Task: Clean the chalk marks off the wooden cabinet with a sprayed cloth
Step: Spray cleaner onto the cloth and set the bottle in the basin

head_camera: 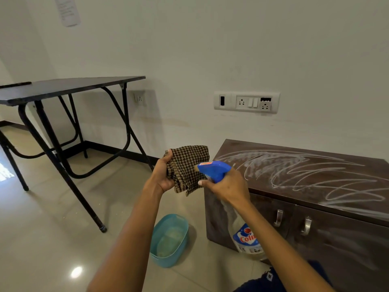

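Head view, dark wooden cabinet (305,186), white chalk scribbles (294,171) across top

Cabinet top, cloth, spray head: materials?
Cabinet top: looks like dark wood-grain laminate, semi-matte; grain streaks show under the white chalk marks. Could be veneer.
Cloth: woven fabric, brown-and-tan check, soft folds.
Spray head: glossy blue moulded plastic.

A person's left hand (163,175) grips a bunched checked cloth (186,168). The right hand (226,186) holds a spray bottle (244,232), its blue nozzle (212,169) pointed at the cloth. White chalk marks (305,173) scrawl across the top of a dark wooden cabinet (336,245) at right. A teal basin (169,239) sits on the floor beside the cabinet.
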